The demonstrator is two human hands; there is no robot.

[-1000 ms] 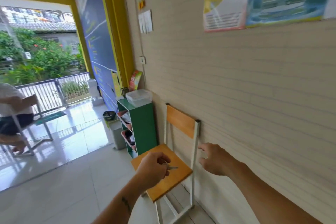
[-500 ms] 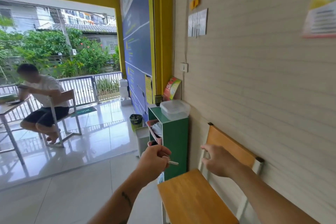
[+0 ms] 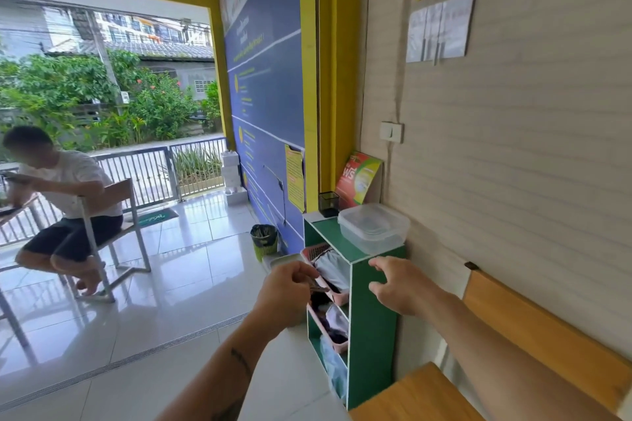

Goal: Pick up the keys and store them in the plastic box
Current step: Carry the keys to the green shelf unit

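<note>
Head view: my left hand pinches keys; right hand spread, empty. Lidded plastic box near shelf top's front edge; one-handed opening could shove it off.

Green shelf unit against the wall, three things on its top.

On the flat green top sits a clear plastic box with its lid on, close to the wall; behind it stand a small dark square holder and a red-and-green printed card leaning on the wall. The open front holds pink baskets stacked one above another, stuffed with white and dark cloth-like things. The unit stands on the white tiled floor, and a green mesh bin stands on the tiles just beyond it.
</note>
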